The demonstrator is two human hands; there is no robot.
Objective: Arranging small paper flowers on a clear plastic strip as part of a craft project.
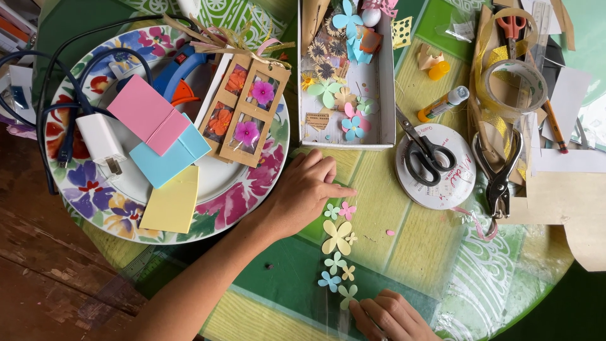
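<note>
— Where were the paper flowers [336, 239]?
— In a line on the desk [404, 233], between both hands. Thin, light, easily creased; best lifted by a petal's edge.
— The hands?
— Left hand [307, 189] lay flat, fingers together, touching one; right hand [391, 316] curled, pinning the lowest, gripping nothing

Paper, glaze and steel

Matt paper flowers [337, 237] on a glossy cloth [391, 215]; glazed plate [246, 196]; scissors [424, 150] with steel blades and black plastic handles.
</note>
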